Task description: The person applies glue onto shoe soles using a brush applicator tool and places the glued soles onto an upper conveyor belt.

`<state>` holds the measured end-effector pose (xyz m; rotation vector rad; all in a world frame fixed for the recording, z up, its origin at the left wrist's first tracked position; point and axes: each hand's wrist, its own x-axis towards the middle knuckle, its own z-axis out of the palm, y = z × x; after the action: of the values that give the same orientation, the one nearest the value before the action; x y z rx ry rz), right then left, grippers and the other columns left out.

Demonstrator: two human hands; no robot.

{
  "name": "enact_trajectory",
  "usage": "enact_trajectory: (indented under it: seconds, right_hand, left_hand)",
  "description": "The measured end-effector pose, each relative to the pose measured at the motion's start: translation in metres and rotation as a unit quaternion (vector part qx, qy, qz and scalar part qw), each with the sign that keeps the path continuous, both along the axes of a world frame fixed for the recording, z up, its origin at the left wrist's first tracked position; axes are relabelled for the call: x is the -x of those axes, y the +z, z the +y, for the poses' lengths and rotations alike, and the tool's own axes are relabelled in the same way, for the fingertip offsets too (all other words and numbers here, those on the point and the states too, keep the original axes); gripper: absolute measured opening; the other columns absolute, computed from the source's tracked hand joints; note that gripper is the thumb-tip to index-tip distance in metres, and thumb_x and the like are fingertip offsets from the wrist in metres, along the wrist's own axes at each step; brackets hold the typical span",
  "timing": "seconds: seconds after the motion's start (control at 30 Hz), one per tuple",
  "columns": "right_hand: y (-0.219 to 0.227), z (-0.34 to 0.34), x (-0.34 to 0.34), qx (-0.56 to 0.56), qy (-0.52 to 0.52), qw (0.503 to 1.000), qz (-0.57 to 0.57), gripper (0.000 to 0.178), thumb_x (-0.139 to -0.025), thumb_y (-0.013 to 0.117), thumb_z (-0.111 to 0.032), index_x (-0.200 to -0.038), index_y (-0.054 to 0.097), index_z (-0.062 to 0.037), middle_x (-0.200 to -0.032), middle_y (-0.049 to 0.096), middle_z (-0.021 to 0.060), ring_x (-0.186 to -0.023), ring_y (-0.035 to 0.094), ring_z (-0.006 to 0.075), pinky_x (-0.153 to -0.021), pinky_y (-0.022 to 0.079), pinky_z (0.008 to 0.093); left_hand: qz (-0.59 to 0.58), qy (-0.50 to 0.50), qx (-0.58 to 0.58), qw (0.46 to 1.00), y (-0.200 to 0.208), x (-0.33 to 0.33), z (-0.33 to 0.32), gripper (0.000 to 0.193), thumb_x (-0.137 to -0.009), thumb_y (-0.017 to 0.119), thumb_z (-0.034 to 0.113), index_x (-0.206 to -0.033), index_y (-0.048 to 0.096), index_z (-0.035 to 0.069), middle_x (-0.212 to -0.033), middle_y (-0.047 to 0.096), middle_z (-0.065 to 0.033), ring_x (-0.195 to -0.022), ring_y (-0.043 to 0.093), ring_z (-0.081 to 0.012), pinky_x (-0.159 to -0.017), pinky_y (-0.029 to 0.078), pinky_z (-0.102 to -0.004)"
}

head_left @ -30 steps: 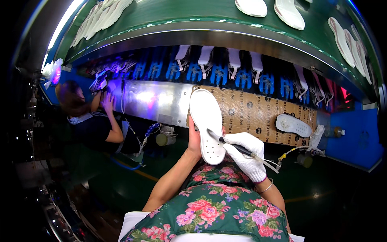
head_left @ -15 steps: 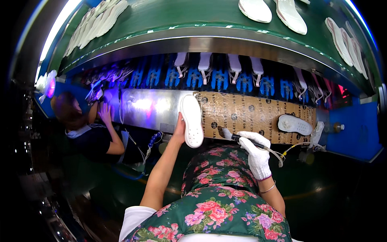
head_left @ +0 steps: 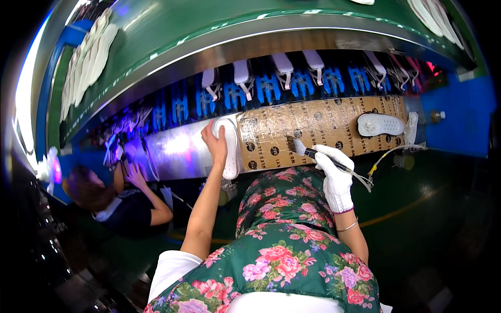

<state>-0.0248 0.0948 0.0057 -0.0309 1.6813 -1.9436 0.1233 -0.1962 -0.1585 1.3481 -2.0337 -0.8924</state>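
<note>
A white shoe sole [head_left: 231,156] lies lengthwise across the metal worktop, at the left edge of the cardboard sheet. My bare left hand [head_left: 214,144] grips its left side near the far end, with the thumb over the sole. My right hand [head_left: 334,175], in a white knitted glove, is closed around a dark-handled brush [head_left: 300,147]. The brush's bristles point left above the cardboard, apart from the sole. A thin clear tube [head_left: 361,180] trails from the handle's rear end.
Brown printed cardboard [head_left: 276,130] covers the worktop's right part, with another white sole [head_left: 383,125] on it. Pale shoe parts [head_left: 283,63] hang on blue holders behind. A green shelf [head_left: 250,26] with soles runs above. A co-worker [head_left: 120,201] works at the left.
My left hand has lowered the sole onto the worktop, farther left, and moved toward its far end. My right hand still holds the brush, slightly farther from me. The view has turned.
</note>
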Motion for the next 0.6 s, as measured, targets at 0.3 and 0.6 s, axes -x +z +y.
enact_trajectory:
  seconds: [0.3,0.6]
  right_hand:
    - [-0.003,0.016,-0.017,0.005,-0.117,0.993,-0.002,0.021,-0.082,0.071,0.002,-0.103,0.071,0.0022,-0.092,0.07,0.0049,-0.073,0.061,0.0076,-0.066,0.048,0.0197]
    - [-0.012,0.042,-0.039,-0.034,-0.214,0.976,-0.011,0.019,-0.083,0.07,0.001,-0.102,0.071,0.0023,-0.094,0.071,0.0067,-0.078,0.064,0.0097,-0.069,0.051,0.0208]
  left_hand:
    - [0.067,0.037,-0.29,0.954,-0.12,0.127,-0.079,0.076,-0.074,0.083,0.029,-0.13,0.05,-0.009,-0.097,0.064,-0.0073,-0.087,0.059,-0.017,-0.079,0.046,-0.0307]
    - [0.159,-0.009,-0.241,0.958,-0.124,0.179,-0.083,0.054,-0.066,0.089,0.026,-0.104,0.064,-0.003,-0.098,0.068,-0.0098,-0.079,0.061,-0.0174,-0.071,0.049,-0.0345]
